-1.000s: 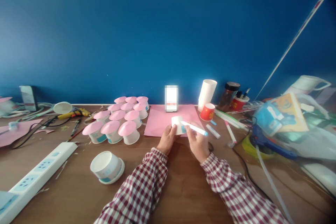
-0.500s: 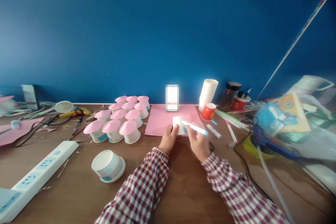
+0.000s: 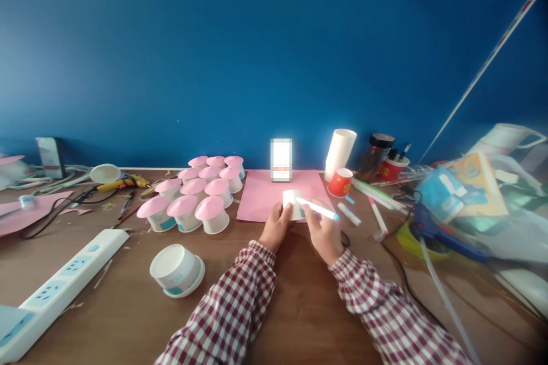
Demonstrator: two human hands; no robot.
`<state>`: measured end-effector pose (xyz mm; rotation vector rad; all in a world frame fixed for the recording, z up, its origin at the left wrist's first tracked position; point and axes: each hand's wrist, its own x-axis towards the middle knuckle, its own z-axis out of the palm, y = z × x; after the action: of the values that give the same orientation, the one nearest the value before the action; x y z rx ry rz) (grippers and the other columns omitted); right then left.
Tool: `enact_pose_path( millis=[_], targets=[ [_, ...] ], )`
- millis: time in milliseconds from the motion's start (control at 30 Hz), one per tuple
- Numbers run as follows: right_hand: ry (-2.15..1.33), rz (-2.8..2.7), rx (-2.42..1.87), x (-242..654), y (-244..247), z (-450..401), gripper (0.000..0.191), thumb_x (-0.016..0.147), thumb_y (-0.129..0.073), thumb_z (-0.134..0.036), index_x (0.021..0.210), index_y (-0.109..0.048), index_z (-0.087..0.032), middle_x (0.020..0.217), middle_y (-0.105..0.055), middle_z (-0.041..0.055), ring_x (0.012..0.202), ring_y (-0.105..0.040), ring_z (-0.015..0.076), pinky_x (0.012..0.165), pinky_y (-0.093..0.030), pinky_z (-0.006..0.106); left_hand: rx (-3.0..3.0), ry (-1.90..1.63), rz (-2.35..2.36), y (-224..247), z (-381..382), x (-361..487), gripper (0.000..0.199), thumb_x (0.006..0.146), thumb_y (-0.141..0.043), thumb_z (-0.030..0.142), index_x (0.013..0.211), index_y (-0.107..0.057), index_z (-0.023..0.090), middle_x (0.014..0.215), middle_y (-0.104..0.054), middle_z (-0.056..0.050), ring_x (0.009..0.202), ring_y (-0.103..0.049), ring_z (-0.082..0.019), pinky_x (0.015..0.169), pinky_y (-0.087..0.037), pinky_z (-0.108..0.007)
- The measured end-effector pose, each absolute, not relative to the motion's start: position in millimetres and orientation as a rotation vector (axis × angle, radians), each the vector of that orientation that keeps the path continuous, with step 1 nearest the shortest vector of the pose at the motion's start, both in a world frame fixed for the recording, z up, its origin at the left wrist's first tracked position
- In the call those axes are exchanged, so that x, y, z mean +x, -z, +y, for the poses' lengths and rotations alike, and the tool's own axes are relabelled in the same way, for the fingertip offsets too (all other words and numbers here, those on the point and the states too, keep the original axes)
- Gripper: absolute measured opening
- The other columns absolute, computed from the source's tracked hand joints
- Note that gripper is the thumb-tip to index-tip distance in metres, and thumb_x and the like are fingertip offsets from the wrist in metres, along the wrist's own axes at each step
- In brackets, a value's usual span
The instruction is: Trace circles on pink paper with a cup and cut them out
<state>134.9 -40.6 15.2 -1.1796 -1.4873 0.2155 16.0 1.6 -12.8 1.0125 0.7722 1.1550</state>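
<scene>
My left hand holds a small white paper cup between thumb and fingers, above the front edge of a pink sheet. In my right hand is a white marker with a light blue end; its other end is at the cup's right side. What the marker's tip does on the cup is too small to tell. Beyond my hands a bright, blurred-out upright object stands at the back of the sheet.
Several cups with pink cone tops stand left of the sheet. Nearer are stacked white tubs and a power strip. To the right are a red cup, a white cup stack and a blue glue gun.
</scene>
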Motion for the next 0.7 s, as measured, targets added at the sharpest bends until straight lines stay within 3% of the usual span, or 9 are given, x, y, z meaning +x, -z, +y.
enact_pose_path(
  millis=[400,700],
  targets=[
    [-0.197,-1.499,-1.176,135.4,-13.5,-40.4,0.023,0.091,-0.047,-0.03,0.101,-0.063,-0.016,0.101,-0.067,0.0105,0.093,-0.062,0.0196,0.083,-0.051,0.032,1.096,-1.13,0.824,16.1,2.1,15.5,0.039,0.08,-0.055,0.051,0.098,-0.058,0.016,0.096,-0.06,-0.008,0.09,-0.056,-0.021,0.076,-0.049,-0.032],
    [-0.199,-1.509,-1.184,135.2,-14.6,-41.2,0.023,0.091,-0.047,-0.029,0.101,-0.063,-0.016,0.1,-0.067,0.0104,0.093,-0.062,0.0199,0.082,-0.05,0.031,1.11,-1.138,0.8,18.9,3.7,15.1,0.04,0.08,-0.054,0.052,0.098,-0.056,0.016,0.092,-0.059,-0.006,0.085,-0.056,-0.017,0.075,-0.049,-0.031]
  ],
)
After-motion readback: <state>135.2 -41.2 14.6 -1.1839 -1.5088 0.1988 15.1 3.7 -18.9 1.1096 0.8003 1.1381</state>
